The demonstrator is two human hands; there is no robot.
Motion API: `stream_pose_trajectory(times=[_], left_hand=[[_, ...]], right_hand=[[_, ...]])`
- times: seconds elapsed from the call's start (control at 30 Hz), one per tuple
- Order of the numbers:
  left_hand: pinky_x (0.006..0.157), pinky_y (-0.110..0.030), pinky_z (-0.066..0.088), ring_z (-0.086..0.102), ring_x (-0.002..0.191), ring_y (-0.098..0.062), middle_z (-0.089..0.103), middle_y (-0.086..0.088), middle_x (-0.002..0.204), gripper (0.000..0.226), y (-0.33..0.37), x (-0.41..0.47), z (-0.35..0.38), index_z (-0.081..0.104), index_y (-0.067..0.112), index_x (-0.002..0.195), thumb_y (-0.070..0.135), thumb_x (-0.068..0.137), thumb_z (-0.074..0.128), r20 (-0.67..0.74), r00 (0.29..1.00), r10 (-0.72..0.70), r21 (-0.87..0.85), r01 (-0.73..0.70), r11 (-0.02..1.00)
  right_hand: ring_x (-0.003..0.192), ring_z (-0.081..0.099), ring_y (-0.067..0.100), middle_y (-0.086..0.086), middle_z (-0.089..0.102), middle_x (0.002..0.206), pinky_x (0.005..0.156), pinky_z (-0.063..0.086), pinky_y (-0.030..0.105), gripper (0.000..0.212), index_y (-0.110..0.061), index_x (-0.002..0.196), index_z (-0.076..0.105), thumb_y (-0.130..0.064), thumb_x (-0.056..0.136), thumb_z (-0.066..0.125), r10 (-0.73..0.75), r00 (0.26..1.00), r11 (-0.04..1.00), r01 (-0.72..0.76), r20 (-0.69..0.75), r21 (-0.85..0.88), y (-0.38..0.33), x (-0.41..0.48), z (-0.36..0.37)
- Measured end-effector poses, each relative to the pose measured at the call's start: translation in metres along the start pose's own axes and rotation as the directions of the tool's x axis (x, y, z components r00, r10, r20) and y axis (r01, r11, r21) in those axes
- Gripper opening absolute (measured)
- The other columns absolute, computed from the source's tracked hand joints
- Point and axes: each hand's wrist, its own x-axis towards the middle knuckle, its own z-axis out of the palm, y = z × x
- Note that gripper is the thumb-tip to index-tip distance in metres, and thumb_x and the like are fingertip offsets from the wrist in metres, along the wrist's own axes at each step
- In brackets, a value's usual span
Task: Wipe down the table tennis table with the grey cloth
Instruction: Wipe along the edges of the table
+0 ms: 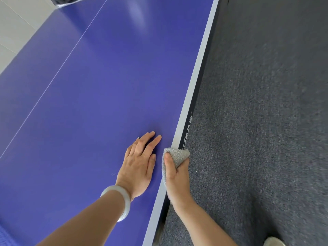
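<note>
The left hand (138,167) braces flat-fingered on the bench (106,77); the right hand (177,181), fingers curled round the grey cloth (177,154), should press firmly along the right edge.

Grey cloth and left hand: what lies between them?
Nothing: in the head view only a narrow strip of bare blue table top separates the flat left hand from the grey cloth, which the right hand grips at the edge.

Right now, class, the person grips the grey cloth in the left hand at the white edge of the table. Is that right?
Not quite. The right hand grips the grey cloth at the white edge of the table. The left hand rests flat on the blue top. The head view shows this.
</note>
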Motion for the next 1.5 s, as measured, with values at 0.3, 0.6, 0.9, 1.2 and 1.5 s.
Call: stream_pose_trajectory(times=[0.3,0.6,0.9,1.2,1.5], left_hand=[[0.12,-0.028,0.011,0.021,0.146,-0.011,0.025,0.009,0.159,0.053,0.0,0.0,0.001,0.03,0.027,0.154,0.033,0.102,0.018,-0.018,1.0,0.014,0.015,-0.014,1.0],[0.12,-0.028,0.012,0.025,0.144,-0.012,0.029,0.009,0.158,0.052,-0.001,-0.001,0.002,0.034,0.026,0.152,0.031,0.102,0.022,-0.039,0.999,0.032,0.002,-0.032,1.0],[0.118,-0.027,0.012,0.028,0.143,-0.016,0.028,0.01,0.157,0.052,-0.002,-0.001,0.001,0.034,0.028,0.152,0.031,0.102,0.022,-0.021,1.0,0.017,0.005,-0.016,1.0],[0.119,-0.03,0.014,0.028,0.144,-0.015,0.028,0.01,0.157,0.052,0.0,0.001,-0.001,0.034,0.027,0.152,0.032,0.102,0.022,-0.007,1.0,0.019,0.0,-0.019,1.0],[0.12,-0.023,0.004,0.022,0.145,-0.015,0.024,0.009,0.159,0.055,0.003,0.002,-0.002,0.031,0.028,0.153,0.034,0.101,0.016,0.007,1.0,0.0,0.008,0.0,1.0]], right_hand=[[0.118,0.055,0.012,0.001,0.056,0.129,0.101,0.045,0.031,0.079,-0.018,0.131,0.041,-0.07,0.076,0.058,0.059,0.998,0.997,-0.058,0.009,-0.051,-0.003,0.012,-0.001],[0.097,0.059,-0.006,-0.006,0.061,0.111,0.072,0.045,0.009,0.054,-0.024,0.119,0.046,-0.061,0.082,0.06,0.099,0.993,0.995,-0.098,-0.065,0.024,-0.011,0.015,0.001],[0.086,0.054,-0.007,-0.006,0.06,0.105,0.062,0.04,0.009,0.052,-0.018,0.12,0.04,-0.056,0.09,0.06,0.179,0.982,0.983,-0.18,-0.053,-0.025,-0.038,0.056,0.0],[0.101,0.061,0.008,0.001,0.062,0.117,0.081,0.043,0.018,0.068,-0.021,0.125,0.045,-0.067,0.076,0.054,0.117,0.987,0.993,-0.118,-0.11,0.002,-0.007,0.002,0.004],[0.091,0.058,0.005,-0.002,0.058,0.11,0.069,0.045,0.017,0.06,-0.013,0.131,0.039,-0.053,0.091,0.061,0.146,0.987,0.989,-0.144,-0.071,0.019,-0.068,0.091,-0.002]])
